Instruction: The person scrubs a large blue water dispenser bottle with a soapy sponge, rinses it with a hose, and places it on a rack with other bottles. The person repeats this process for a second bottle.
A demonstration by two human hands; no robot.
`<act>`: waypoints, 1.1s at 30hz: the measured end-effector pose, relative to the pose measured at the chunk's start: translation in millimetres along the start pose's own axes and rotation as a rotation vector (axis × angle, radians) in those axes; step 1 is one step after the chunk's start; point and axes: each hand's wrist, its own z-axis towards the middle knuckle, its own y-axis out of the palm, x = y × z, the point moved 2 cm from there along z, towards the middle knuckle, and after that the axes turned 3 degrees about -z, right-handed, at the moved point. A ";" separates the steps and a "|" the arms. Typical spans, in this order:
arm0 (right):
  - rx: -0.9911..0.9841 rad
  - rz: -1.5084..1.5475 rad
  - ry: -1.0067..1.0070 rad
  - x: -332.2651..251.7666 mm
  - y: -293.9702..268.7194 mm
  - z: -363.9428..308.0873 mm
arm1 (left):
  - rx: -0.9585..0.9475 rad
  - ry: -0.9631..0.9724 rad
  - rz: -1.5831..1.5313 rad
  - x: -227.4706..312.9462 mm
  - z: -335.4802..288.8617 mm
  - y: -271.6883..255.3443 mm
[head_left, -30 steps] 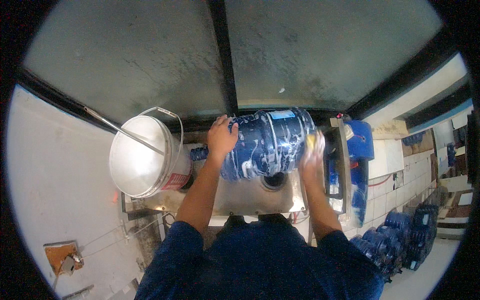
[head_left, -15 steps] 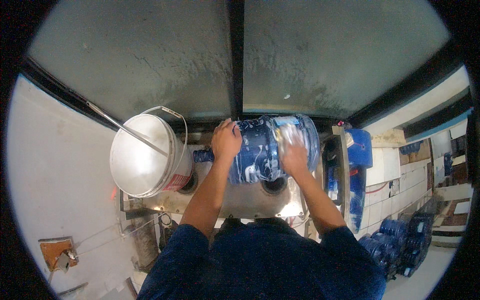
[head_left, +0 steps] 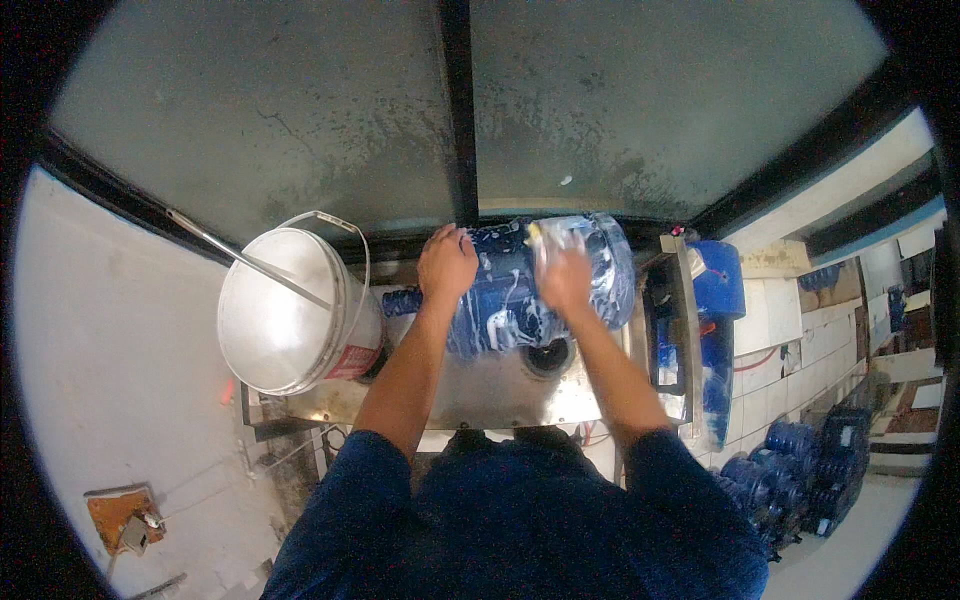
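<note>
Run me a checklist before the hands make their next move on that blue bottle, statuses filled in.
1. Left hand on the blue bottle, near its neck end: ok.
2. Yellow sponge in the right hand, against the bottle: ok, though blurred.
3. Bottle on its side, neck pointing left: ok.
4. Bottle free of foam: not ok, white streaks show.
5. Bottle neck clear of the white bucket: cannot tell.

The shirt [head_left: 500, 520] is dark blue – its 2 sleeves [head_left: 345, 495] short.
</note>
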 end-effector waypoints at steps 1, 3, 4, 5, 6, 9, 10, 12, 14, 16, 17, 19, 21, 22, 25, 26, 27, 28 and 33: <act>0.229 0.218 -0.130 -6.4 4.5 -27.1 | -0.011 0.000 -0.008 1.8 1.0 0.5; 0.117 0.100 -0.080 -3.1 8.5 -83.4 | -0.027 -0.013 -0.013 0.8 0.8 1.9; 0.140 -0.063 -0.056 6.1 8.5 -104.1 | -0.017 -0.003 0.002 -0.9 -0.2 2.6; 0.167 -0.232 -0.032 12.6 6.7 -113.7 | -0.005 0.012 0.013 -0.8 0.7 5.3; 0.201 -0.252 -0.001 6.8 -2.1 -105.5 | 0.001 0.024 0.027 -2.0 -2.0 7.5; 0.211 -0.241 0.064 -6.5 -10.3 -40.6 | 0.008 0.040 0.080 -5.0 0.8 6.5; 0.147 -0.200 0.081 -7.9 -6.2 -18.4 | -0.007 0.024 0.042 1.6 0.3 5.8; 0.086 -0.098 0.059 -15.6 14.2 -1.7 | -0.026 -0.010 -0.011 10.5 -1.3 0.3; 0.084 0.005 -0.024 -24.8 35.2 5.0 | -0.037 -0.016 -0.021 5.8 3.1 1.2; 0.155 0.033 -0.191 -39.5 26.0 -27.8 | -0.045 -0.032 -0.037 2.2 11.3 -0.1; 0.186 0.047 -0.271 -44.4 21.5 -54.3 | -0.056 -0.042 -0.046 3.1 12.5 -1.6; 0.137 -0.079 -0.270 -18.9 23.9 -105.9 | -0.042 -0.030 -0.036 -0.9 9.1 0.7; 0.125 -0.143 -0.238 -19.6 15.1 -103.3 | 0.010 0.009 -0.003 -1.4 0.8 7.6; 0.137 -0.142 -0.208 -20.9 16.0 -85.8 | 0.002 0.002 0.000 -3.9 2.2 9.8; 0.070 -0.239 -0.037 -54.5 -2.7 -2.7 | 0.024 -0.005 0.001 4.0 -9.1 -1.6; -0.126 -0.296 0.024 -49.6 6.4 26.5 | 0.038 0.043 -0.048 3.4 -12.4 1.6; -0.316 -0.347 0.086 -44.0 16.4 52.5 | 0.012 0.004 -0.107 5.7 -14.0 1.8; -0.539 -0.268 0.159 -50.4 15.4 74.0 | -0.006 -0.036 -0.164 9.9 -15.0 -1.6; -0.383 0.020 -0.102 -121.6 24.6 39.9 | 0.001 -0.162 -0.375 -18.5 -4.2 8.4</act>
